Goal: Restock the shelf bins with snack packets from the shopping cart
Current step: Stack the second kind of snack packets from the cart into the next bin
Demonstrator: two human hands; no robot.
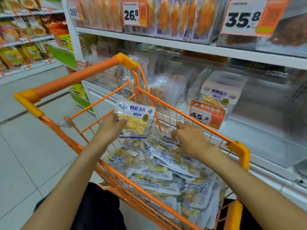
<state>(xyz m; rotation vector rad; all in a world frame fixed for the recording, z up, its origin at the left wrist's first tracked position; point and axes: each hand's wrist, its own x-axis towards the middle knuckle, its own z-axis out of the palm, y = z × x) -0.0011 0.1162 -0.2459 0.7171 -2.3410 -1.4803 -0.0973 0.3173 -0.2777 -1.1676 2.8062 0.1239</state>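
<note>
Snack packets (166,178) fill the orange shopping cart (239,151) in a loose pile, next to the shelf w/ clear bins (214,90). Bin behind the 45.8 price tag (206,116) has the same packets inside. L hand (113,126) grips 1 packet (135,117) upright above the pile. R hand (189,138), fingers curled, pinches another packet (167,138) lying on top of the pile.

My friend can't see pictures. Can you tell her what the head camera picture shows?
A person's left hand holds up one snack packet over an orange shopping cart piled with matching packets, while the right hand pinches another packet on the pile. Beside the cart, a clear shelf bin holds the same snack above a 45.8 price tag.
</note>
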